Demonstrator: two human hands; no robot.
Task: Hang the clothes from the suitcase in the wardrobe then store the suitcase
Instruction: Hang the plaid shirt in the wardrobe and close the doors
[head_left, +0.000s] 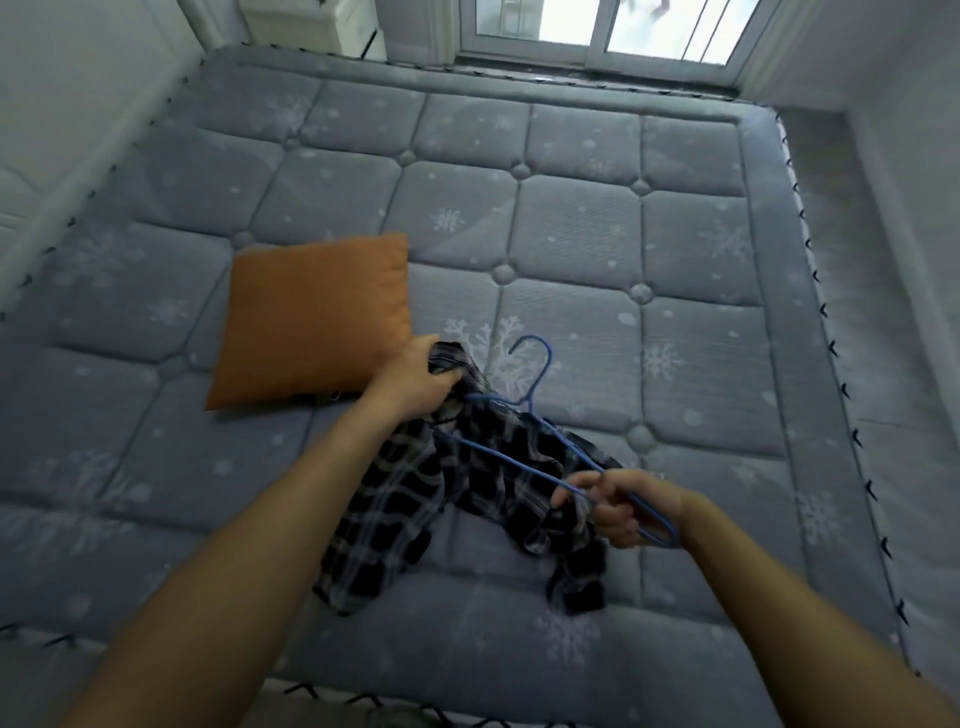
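- Head view, looking down on a bare grey quilted mattress (571, 228) with a snowflake print.
- 1 dark plaid shirt (405, 499) lies crumpled on the near half of the mattress, between the 2 forearms. Its far end is bunched up and its near end trails flat on the mattress.
- Left hand (415, 376): grip closed round the shirt's bunched far end, fingers curled into the cloth.
- Right hand (623, 506): grip closed on 1 end of a blue wire hanger (529, 401), fingers curled round the wire.
- The hanger slants across the upper shirt, hook pointing away toward the window (597, 31). Whether any wire is inside the cloth: cannot tell.
- 1 orange pillow (317, 317) lies on the mattress just beside the left hand, on its far left.
- A white cabinet (311, 23) stands beyond the mattress's far left corner.
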